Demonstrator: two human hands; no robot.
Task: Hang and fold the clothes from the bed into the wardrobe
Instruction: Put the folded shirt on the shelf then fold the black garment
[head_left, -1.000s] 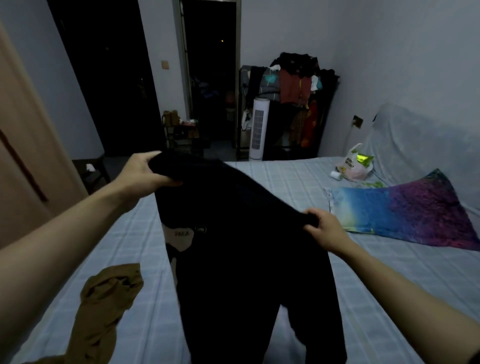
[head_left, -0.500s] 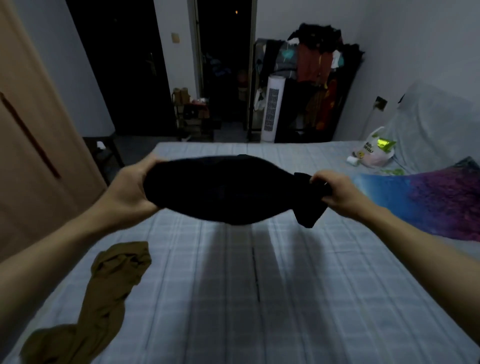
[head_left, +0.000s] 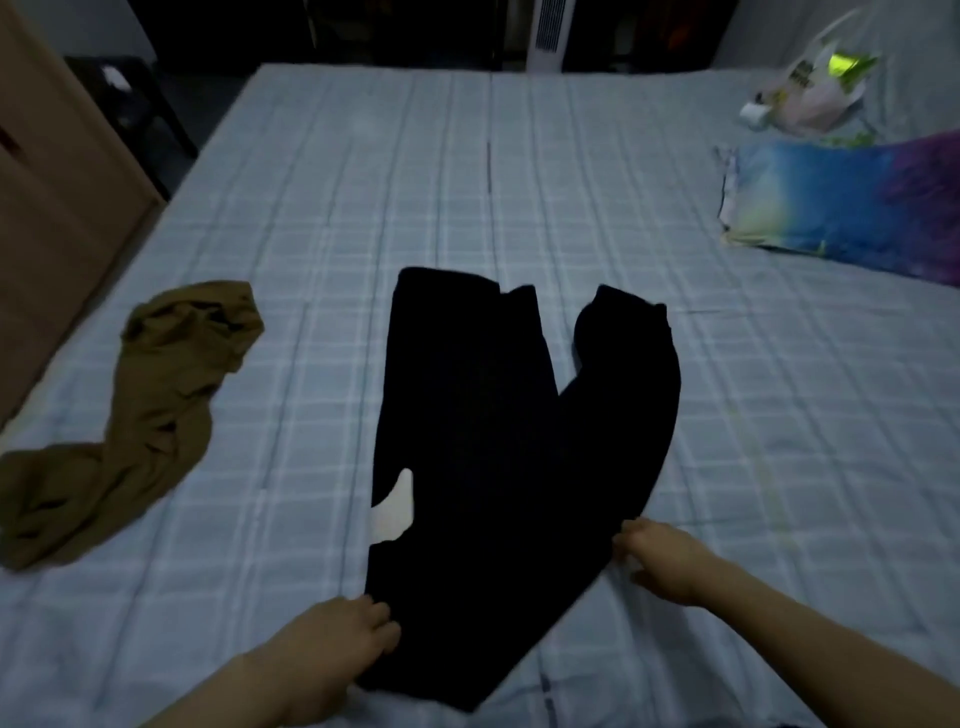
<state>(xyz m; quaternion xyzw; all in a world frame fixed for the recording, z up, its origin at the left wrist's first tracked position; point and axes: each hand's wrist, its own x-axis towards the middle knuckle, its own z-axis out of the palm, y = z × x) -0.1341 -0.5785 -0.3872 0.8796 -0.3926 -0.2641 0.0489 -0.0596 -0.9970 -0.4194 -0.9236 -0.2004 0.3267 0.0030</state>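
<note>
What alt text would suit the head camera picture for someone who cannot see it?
Black trousers lie spread on a checked bed, the left hand and right hand gripping their near end. A crumpled brown garment lies to the left, a colourful pillow to the right.

The room is dim with a cool bluish cast. The whole frame is soft with slight motion blur. The black trousers (head_left: 519, 441) read as a detailless dark mass. Straight bed (head_left: 779, 415) lines bow toward the edges.
</note>
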